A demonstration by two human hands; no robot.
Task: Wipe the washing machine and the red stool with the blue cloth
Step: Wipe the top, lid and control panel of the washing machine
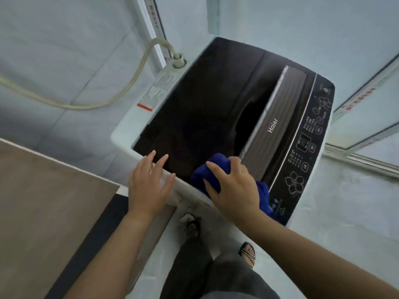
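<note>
A top-loading washing machine (207, 104) with a dark glass lid and a black control panel stands ahead of me, white at its sides. The blue cloth (218, 167) lies bunched on the near edge of the lid. My right hand (233, 186) lies over the cloth and grips it, fingers curled round the bunch. My left hand (149, 184) rests with straight, spread fingers on the lid's near left corner and holds nothing. No red stool is in view.
A beige hose (121, 91) runs along the tiled wall to a fitting behind the machine. A brown wooden surface (43, 212) lies at lower left. A glass door frame (364, 117) stands at right. My legs and sandalled feet (248, 253) are on the pale floor below.
</note>
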